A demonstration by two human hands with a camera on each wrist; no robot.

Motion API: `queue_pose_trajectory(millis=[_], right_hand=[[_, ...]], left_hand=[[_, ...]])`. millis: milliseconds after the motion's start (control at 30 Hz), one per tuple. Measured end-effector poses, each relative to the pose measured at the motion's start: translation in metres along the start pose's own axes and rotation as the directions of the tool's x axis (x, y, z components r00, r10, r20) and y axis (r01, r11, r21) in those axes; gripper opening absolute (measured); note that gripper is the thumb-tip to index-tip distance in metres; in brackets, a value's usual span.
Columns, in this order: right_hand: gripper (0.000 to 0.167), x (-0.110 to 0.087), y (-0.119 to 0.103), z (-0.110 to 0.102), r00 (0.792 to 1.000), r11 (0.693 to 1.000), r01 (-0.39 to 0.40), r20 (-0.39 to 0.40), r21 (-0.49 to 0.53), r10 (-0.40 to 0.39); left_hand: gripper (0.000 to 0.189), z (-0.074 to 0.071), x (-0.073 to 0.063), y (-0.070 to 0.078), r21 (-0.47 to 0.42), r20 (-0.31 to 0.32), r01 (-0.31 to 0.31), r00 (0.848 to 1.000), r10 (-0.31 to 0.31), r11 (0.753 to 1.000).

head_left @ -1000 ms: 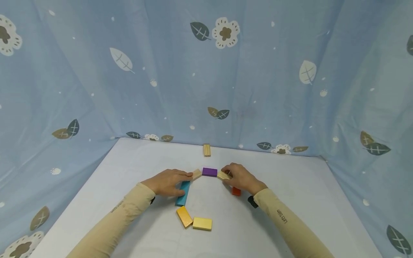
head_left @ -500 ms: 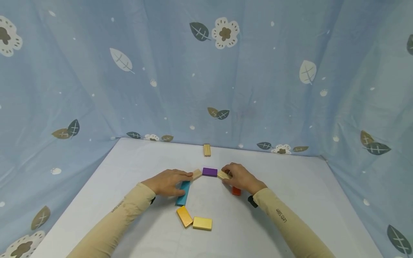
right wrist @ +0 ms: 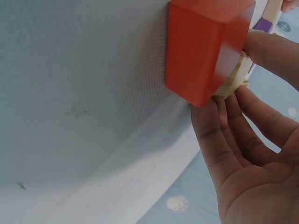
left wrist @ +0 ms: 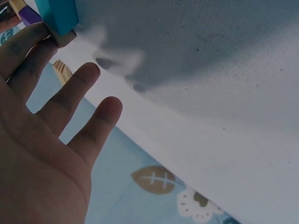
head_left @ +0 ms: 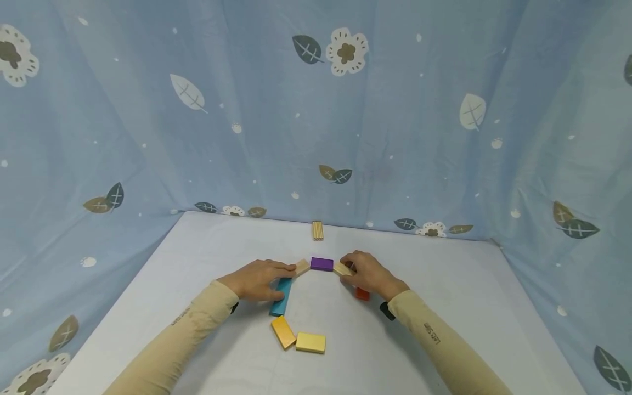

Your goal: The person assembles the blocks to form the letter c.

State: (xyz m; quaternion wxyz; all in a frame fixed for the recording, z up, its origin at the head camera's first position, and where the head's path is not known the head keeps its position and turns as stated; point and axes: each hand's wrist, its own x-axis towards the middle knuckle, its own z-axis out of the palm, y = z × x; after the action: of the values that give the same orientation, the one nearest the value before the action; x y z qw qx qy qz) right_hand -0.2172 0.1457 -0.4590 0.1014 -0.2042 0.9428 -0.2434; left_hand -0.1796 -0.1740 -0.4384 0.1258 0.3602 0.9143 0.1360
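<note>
Layout: flat blocks form a ring on the white table (head_left: 444, 307), open on the near right.
Left hand (head_left: 257, 278): fingers extended and relaxed, fingertips touching the left plain wood block (head_left: 301, 267); the palm lies over the blue block (head_left: 281, 289).
Right hand (head_left: 367, 273): fingers curled round the right plain wood block (head_left: 342, 269), which abuts the red block (head_left: 362, 294).
Placed: purple block (head_left: 322, 264) at the far side; orange block (head_left: 283, 332) and yellow block (head_left: 310, 342) at the near side.
Remaining: judged, the wood blocks need seating and the gap closing; a ridged wooden piece (head_left: 317, 230) lies apart by the curtain (head_left: 316, 109).
</note>
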Motion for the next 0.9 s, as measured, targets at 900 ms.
queue_pose_trajectory(millis=[900], right_hand=[[0.037, -0.001, 0.002, -0.013, 0.994, 0.993, -0.110, 0.014, 0.030, 0.110]], left_hand=[[0.057, 0.002, 0.001, 0.000, 0.011, -0.003, 0.003, 1.000, -0.003, 1.000]])
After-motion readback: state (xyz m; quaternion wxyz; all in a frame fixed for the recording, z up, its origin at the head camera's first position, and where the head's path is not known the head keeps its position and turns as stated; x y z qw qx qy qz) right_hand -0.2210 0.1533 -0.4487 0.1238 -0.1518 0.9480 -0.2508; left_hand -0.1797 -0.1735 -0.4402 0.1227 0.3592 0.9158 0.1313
